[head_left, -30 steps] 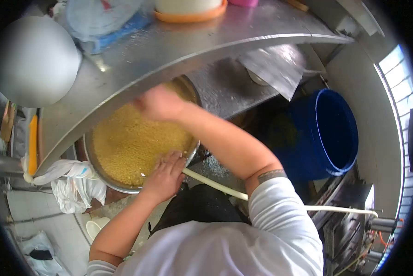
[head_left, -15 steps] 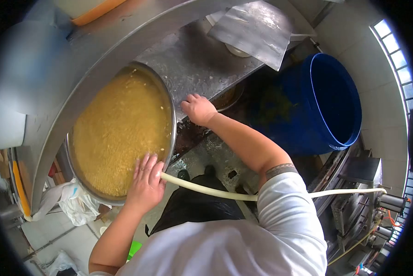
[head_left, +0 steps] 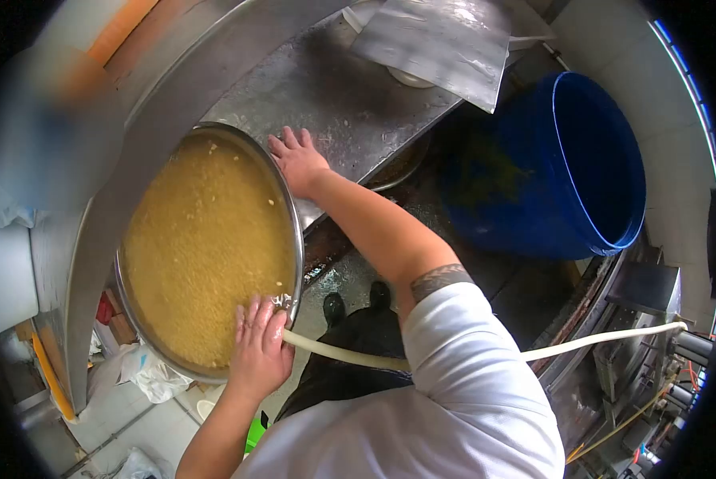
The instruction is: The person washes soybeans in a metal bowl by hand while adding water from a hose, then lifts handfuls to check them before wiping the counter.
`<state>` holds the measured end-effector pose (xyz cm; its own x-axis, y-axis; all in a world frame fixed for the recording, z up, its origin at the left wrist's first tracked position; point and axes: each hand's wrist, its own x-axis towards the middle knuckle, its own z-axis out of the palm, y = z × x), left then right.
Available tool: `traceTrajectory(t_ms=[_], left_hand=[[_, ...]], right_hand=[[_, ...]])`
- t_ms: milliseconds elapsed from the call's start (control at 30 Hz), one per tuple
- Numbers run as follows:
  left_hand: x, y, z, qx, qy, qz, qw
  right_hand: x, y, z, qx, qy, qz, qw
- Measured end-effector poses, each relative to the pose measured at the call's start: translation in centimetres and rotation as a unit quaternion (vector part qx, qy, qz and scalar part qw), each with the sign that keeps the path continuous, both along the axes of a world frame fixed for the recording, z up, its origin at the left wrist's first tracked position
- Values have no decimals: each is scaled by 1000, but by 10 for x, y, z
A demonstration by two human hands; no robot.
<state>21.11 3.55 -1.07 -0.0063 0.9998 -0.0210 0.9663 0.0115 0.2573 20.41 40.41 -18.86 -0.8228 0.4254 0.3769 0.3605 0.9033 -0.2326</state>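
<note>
A wide steel basin (head_left: 297, 231) full of yellow grains under cloudy water sits on a wet metal counter (head_left: 358, 104). My left hand (head_left: 258, 347) grips a pale hose (head_left: 470, 359) at the basin's near rim, its end pointing into the water. My right hand (head_left: 298, 160) lies flat, fingers spread, on the counter against the basin's far right rim.
A big blue barrel (head_left: 565, 172) stands on the floor at the right. A crumpled foil sheet (head_left: 442, 44) lies on the counter beyond. A steel shelf (head_left: 158, 88) overhangs the basin at the left. White plastic bags (head_left: 146, 371) lie below. Machinery (head_left: 653, 351) stands at the right.
My right hand left the grains, moved out over the rim and settled flat on the counter. The left hand stays with the hose at the near rim. The view shifted.
</note>
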Motion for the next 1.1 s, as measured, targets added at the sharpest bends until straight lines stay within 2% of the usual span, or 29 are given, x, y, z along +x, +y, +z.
traceTrajectory(t_ms=[133,200,333,400,433,533,567,633,667,733,800,833,900,1000,1033,1100], left_hand=[[1,0,2,-9,-4,0,1000],[1,-2,2,-26,-5,3,1000],[-1,-3,3,-54,-8,8,998],[0,0,6,-81,-6,17,997],[-1,2,7,-79,0,21,997],[1,5,10,-87,-21,22,996],[1,5,9,-86,-21,24,996],[2,3,7,-93,-31,32,995],[4,2,6,-93,-36,29,995],[2,2,6,-65,-25,28,997],[3,1,5,-56,-24,21,998],[3,1,5,-46,-17,17,999],[2,0,3,-28,-15,8,999],[5,0,2,-2,-1,12,1000],[5,-2,1,2,-2,10,1000],[5,-3,0,4,-6,10,1000]], right_hand=[[-39,26,-2,-55,-64,14,996],[-64,43,-4,-113,-75,-61,989],[-101,53,1,-109,-97,-97,984],[-125,56,-2,-54,-108,-9,993],[-135,57,-6,-52,-102,-5,993],[-158,59,-36,-171,28,-36,984],[-166,66,-61,-139,23,-15,990],[-158,70,-57,-106,14,1,994],[-141,61,-25,-100,-108,-5,989],[-114,49,-12,-91,-232,-16,968],[-88,40,-11,-99,-118,-99,983],[-76,43,-19,-95,-121,-104,982],[-45,52,-30,-47,-85,-191,977],[27,81,9,-103,-154,-214,959],[42,95,-6,-79,-103,-239,962],[74,112,19,-137,-154,-260,943]])
